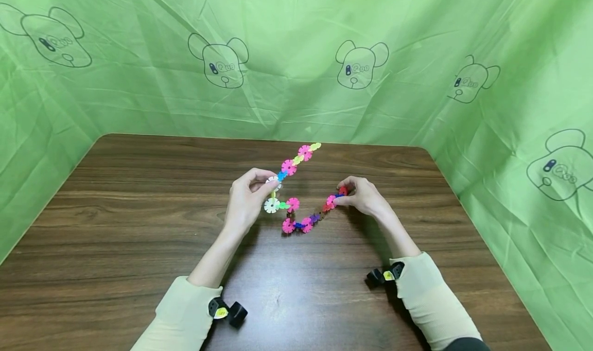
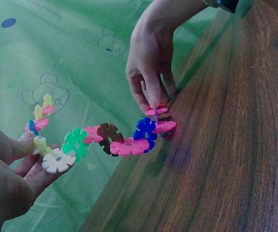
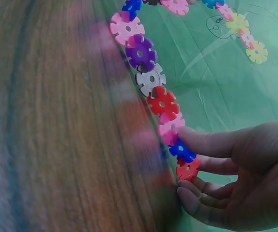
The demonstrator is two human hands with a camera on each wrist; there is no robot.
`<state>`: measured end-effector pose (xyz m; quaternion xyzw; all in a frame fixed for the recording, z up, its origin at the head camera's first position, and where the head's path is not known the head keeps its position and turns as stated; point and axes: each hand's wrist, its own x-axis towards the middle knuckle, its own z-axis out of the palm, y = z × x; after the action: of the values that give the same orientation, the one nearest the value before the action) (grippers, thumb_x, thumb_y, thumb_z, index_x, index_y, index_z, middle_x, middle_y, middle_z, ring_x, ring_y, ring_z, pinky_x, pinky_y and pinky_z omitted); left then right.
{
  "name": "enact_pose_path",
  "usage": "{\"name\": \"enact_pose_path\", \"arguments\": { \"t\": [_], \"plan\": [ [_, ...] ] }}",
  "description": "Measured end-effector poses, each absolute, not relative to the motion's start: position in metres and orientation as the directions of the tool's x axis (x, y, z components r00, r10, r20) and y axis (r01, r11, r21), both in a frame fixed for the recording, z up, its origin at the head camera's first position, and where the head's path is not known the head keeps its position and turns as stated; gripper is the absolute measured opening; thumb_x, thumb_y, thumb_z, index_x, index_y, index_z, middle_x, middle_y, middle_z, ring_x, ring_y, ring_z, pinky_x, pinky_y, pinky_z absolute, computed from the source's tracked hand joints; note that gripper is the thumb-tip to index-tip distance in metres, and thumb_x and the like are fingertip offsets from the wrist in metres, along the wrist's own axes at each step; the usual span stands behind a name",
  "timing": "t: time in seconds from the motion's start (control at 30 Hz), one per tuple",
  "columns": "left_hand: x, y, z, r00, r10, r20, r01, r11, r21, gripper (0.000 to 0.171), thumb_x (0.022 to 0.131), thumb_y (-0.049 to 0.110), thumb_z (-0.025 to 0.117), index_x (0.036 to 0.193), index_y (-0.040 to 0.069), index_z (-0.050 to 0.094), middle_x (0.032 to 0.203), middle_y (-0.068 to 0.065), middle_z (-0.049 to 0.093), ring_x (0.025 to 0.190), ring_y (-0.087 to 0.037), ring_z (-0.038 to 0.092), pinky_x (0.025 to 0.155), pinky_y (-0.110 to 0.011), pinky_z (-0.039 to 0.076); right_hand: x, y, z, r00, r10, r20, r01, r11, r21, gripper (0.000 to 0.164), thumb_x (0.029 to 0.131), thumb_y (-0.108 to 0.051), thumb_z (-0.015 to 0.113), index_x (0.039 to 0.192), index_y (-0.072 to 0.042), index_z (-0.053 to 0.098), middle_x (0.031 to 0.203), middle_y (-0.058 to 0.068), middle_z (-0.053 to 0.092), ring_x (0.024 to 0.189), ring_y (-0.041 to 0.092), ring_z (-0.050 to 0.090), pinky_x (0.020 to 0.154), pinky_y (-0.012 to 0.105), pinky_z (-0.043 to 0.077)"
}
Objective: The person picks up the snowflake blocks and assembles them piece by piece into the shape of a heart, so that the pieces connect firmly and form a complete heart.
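Observation:
A chain of notched, flower-shaped plastic discs (image 1: 288,226) in several colours runs in a bent U between the two hands over the table. My left hand (image 1: 245,199) pinches a white disc (image 1: 277,185) between thumb and fingers; from there a tail of pink discs (image 1: 289,167) and yellow ones stretches up and away. Below that grip hangs another white disc (image 2: 59,161). My right hand (image 1: 363,197) holds the other end, its thumb against a pink disc (image 3: 171,128) and a blue disc (image 3: 183,151). A red disc (image 3: 188,169) forms that end, close to its fingers.
The brown wood-grain table (image 1: 116,238) has rounded far corners. A green curtain (image 1: 287,57) printed with mouse-like heads surrounds its back and sides. Small black cameras (image 1: 237,314) are strapped at both wrists, over pale sleeves.

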<state>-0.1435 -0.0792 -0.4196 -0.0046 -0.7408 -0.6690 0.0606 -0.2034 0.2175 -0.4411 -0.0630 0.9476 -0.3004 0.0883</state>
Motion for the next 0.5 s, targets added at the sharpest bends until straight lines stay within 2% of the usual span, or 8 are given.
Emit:
{"name": "enact_pose_path", "arguments": {
  "t": [0.13,0.33,0.5],
  "plan": [
    [-0.144,-0.079,-0.420,-0.993,-0.072,0.095,0.087,0.110,0.990,0.022,0.094,0.011,0.075,0.114,0.002,0.072,0.107,-0.019,0.075,0.085,-0.006,0.071,0.076,-0.018,0.057,-0.204,0.218,-0.439,-0.984,-0.164,-0.074,-0.083,0.779,-0.622,0.047,0.084,-0.027,0.086,0.124,-0.008,0.069,0.111,0.013,0.071,0.105,0.028,0.069,0.088,0.035,0.047],
    [-0.143,-0.079,-0.420,-0.995,-0.041,0.093,0.087,0.132,0.987,0.021,0.095,0.012,0.073,0.114,0.004,0.071,0.111,-0.018,0.075,0.095,-0.016,0.075,0.083,-0.025,0.059,-0.204,0.214,-0.433,-0.989,-0.139,0.052,-0.132,0.664,-0.736,0.057,0.083,-0.017,0.087,0.134,-0.006,0.065,0.117,0.016,0.064,0.106,0.033,0.071,0.092,0.035,0.050],
    [-0.141,-0.080,-0.421,-0.997,0.027,0.070,0.073,0.140,0.988,0.017,0.099,0.012,0.069,0.114,0.005,0.068,0.112,-0.022,0.076,0.089,-0.006,0.074,0.078,-0.025,0.055,-0.200,0.209,-0.425,-0.993,-0.057,0.105,-0.119,0.508,-0.853,0.062,0.081,-0.010,0.088,0.138,-0.013,0.063,0.121,0.011,0.062,0.098,0.016,0.069,0.081,0.021,0.054]
  ]
}}
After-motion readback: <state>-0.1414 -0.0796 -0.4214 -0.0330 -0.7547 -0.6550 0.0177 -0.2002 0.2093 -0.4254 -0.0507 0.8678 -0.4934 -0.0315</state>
